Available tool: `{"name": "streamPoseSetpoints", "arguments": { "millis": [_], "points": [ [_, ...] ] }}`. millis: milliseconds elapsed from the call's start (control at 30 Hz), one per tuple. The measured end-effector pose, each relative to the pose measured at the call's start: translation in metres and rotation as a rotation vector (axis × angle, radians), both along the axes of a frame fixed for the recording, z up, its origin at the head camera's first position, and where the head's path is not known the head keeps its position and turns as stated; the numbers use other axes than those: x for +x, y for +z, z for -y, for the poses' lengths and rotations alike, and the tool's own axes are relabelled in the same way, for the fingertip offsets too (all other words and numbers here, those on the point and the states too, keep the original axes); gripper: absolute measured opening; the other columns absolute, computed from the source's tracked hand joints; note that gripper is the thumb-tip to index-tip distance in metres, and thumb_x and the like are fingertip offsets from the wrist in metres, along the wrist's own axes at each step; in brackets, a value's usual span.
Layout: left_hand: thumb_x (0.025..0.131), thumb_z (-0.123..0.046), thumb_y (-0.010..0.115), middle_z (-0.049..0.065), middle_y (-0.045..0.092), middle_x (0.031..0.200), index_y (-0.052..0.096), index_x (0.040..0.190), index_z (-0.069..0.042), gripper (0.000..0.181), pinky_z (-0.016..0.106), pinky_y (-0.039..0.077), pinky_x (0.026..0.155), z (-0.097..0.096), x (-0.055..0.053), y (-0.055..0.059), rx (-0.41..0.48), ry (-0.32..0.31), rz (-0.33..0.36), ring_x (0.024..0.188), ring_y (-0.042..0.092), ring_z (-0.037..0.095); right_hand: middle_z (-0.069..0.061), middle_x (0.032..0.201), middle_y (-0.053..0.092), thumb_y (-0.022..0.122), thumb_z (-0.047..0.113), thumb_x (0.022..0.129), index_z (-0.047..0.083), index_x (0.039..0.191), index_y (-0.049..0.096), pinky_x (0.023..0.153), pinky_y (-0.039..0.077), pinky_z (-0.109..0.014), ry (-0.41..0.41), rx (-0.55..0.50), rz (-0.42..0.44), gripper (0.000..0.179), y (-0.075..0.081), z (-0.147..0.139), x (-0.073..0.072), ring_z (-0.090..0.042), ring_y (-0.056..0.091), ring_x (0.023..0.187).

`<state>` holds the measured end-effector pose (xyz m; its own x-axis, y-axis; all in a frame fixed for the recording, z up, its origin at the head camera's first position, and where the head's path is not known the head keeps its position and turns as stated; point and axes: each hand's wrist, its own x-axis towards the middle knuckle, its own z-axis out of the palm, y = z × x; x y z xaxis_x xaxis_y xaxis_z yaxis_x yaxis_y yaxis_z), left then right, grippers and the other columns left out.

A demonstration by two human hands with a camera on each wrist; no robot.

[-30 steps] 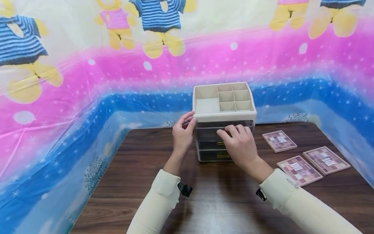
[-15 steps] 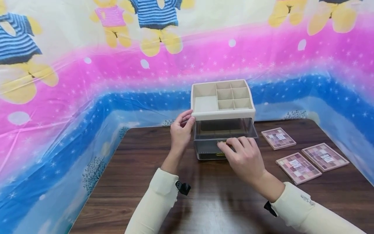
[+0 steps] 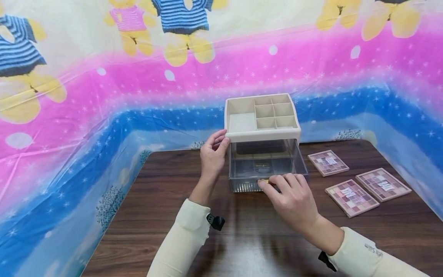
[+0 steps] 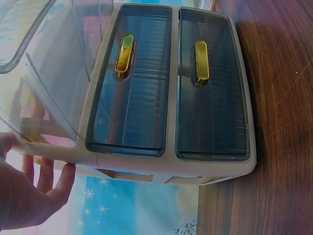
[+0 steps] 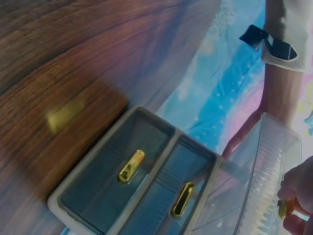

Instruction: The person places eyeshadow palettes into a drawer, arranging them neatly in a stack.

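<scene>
A cream desktop drawer organizer [image 3: 263,135] with an open compartment top stands on the table. Its clear top drawer [image 3: 242,184] is pulled out toward me and holds nothing that I can see. My right hand [image 3: 294,200] pinches that drawer's gold handle [image 5: 283,209]. My left hand [image 3: 212,156] holds the organizer's left side near the front upper corner, thumb toward the front. In the left wrist view its fingertips [image 4: 66,176] touch the side wall. Two lower smoky drawers [image 4: 129,98] with gold handles are closed.
Three pink makeup palettes lie right of the organizer: one farther back [image 3: 328,162], one nearer [image 3: 352,197], one at the right [image 3: 383,184]. The brown wooden table [image 3: 155,231] meets a patterned cloth backdrop [image 3: 173,127] at the back and sides.
The top drawer has slid out toward me, with my right hand drawing back and down on its handle. My left hand has stayed at the organizer's side.
</scene>
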<state>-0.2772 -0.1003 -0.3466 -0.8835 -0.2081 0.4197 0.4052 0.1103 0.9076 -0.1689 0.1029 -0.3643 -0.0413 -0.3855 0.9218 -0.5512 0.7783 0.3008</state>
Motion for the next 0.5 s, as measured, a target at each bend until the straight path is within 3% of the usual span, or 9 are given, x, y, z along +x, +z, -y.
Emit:
{"name": "streamPoseSetpoints", "arguments": {
  "millis": [167, 300, 400, 500],
  "points": [
    [0.097, -0.015, 0.070, 0.015, 0.072, 0.117, 0.072, 0.125, -0.012, 0.028, 0.020, 0.054, 0.077, 0.000, 0.000, -0.001, -0.005, -0.002, 0.001, 0.101, 0.067, 0.024, -0.006, 0.081, 0.068, 0.058, 0.009, 0.094, 0.011, 0.088, 0.076, 0.056, 0.045, -0.042, 0.055, -0.029, 0.072, 0.019, -0.001, -0.005, 0.002, -0.027, 0.061, 0.065],
    [0.098, -0.016, 0.070, 0.015, 0.072, 0.117, 0.072, 0.126, -0.012, 0.028, 0.024, 0.055, 0.077, 0.000, -0.001, 0.000, -0.006, -0.001, 0.008, 0.100, 0.066, 0.019, -0.009, 0.082, 0.070, 0.056, 0.011, 0.086, 0.008, 0.090, 0.076, 0.060, 0.047, -0.041, 0.114, -0.114, 0.194, 0.020, 0.007, -0.021, 0.004, -0.028, 0.062, 0.069],
    [0.098, -0.016, 0.069, 0.015, 0.071, 0.117, 0.072, 0.126, -0.012, 0.028, 0.032, 0.057, 0.078, 0.001, -0.001, 0.000, -0.009, -0.004, 0.014, 0.098, 0.065, 0.017, -0.011, 0.083, 0.069, 0.058, 0.014, 0.084, 0.005, 0.089, 0.075, 0.066, 0.047, -0.041, 0.108, -0.217, 0.287, 0.020, 0.015, -0.040, 0.005, -0.030, 0.061, 0.073],
    [0.098, -0.015, 0.069, 0.014, 0.071, 0.117, 0.072, 0.126, -0.011, 0.028, 0.037, 0.058, 0.077, 0.002, 0.000, 0.001, -0.014, -0.008, 0.018, 0.095, 0.064, 0.015, -0.014, 0.085, 0.068, 0.059, 0.014, 0.083, 0.003, 0.091, 0.073, 0.072, 0.046, -0.042, 0.051, -0.320, 0.386, 0.020, 0.019, -0.065, 0.004, -0.032, 0.060, 0.079]
  ]
}}
